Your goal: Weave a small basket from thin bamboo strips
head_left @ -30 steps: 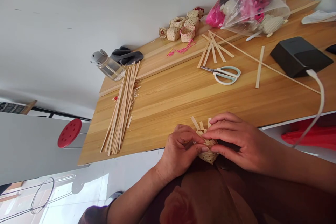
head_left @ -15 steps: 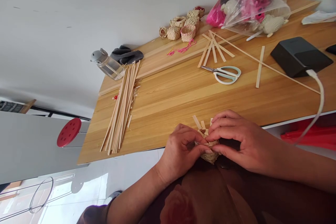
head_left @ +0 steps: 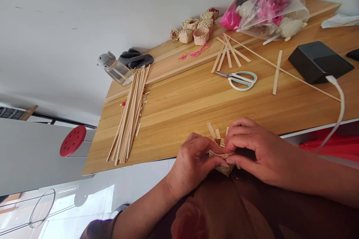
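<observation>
Between my hands, at the table's near edge, is a small woven basket of pale flat strips. Several loose strip ends stick up from its far side. My left hand pinches the rim from the left, thumb on the near wall and fingers over the top. From the right, my right hand grips the same rim, its thumb close to the left thumb. Fingers hide much of the rim and inside. Scissors with pale handles lie beyond, beside several cut strips.
A bundle of long strips lies at left, near a clear bottle. Small finished baskets stand by the wall. A plastic bag, black box and white cable are at right. A red stool stands left.
My two thumbs have shifted slightly along the basket's near wall, with the tips now closer together. Both hands keep their grip, and the table things stay put.
</observation>
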`<state>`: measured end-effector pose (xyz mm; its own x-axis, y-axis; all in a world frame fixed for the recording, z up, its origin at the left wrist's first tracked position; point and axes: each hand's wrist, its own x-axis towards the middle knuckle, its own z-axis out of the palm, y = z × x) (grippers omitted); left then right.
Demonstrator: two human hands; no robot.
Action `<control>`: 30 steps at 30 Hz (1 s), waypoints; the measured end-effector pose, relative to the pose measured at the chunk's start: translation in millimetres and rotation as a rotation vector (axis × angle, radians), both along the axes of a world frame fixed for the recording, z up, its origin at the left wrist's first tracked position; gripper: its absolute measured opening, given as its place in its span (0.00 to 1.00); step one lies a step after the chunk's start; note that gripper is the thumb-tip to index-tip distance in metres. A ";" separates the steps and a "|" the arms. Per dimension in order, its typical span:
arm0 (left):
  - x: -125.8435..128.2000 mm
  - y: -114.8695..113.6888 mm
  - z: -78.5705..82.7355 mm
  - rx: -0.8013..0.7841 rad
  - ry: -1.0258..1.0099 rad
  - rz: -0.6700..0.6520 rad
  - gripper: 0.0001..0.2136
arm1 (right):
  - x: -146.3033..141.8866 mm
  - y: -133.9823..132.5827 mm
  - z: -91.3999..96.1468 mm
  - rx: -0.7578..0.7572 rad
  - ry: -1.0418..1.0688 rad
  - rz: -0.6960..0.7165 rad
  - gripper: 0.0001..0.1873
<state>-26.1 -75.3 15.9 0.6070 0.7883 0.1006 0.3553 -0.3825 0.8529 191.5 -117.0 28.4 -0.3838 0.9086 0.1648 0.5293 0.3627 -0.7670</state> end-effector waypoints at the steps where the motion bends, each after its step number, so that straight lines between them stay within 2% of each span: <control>1: -0.1 0.1 0.0 0.004 -0.003 -0.002 0.09 | -0.8 -0.2 0.3 0.005 0.004 0.000 0.05; 7: 0.2 0.3 -2.7 0.073 0.015 -0.036 0.10 | -4.0 -1.1 -3.8 0.069 0.006 0.031 0.13; 13: 0.3 1.3 -0.9 0.103 0.031 -0.075 0.11 | 1.8 4.2 -2.7 0.000 -0.063 0.172 0.14; 16: 0.3 1.9 -3.0 0.120 0.005 -0.060 0.11 | 2.2 4.9 -3.4 0.031 -0.097 0.152 0.14; 20: 0.7 1.4 -6.7 0.117 -0.030 -0.100 0.10 | -1.8 3.7 -9.0 0.036 -0.029 0.141 0.15; 24: -7.6 6.8 9.5 -0.006 -0.042 -0.145 0.13 | -3.1 2.4 -12.4 0.083 -0.012 0.166 0.15; 27: -18.9 18.4 30.4 -0.125 -0.020 -0.292 0.11 | -0.3 1.0 -12.9 0.218 -0.068 0.168 0.12; 30: -24.5 31.5 41.3 -0.054 0.021 -0.371 0.10 | 2.7 0.2 -14.1 0.403 -0.121 0.154 0.11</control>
<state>-50.6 -43.9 57.2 0.8540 0.5179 0.0496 0.2185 -0.4435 0.8692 194.2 -116.8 14.3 -0.5475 0.7118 0.4401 0.5229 0.7015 -0.4842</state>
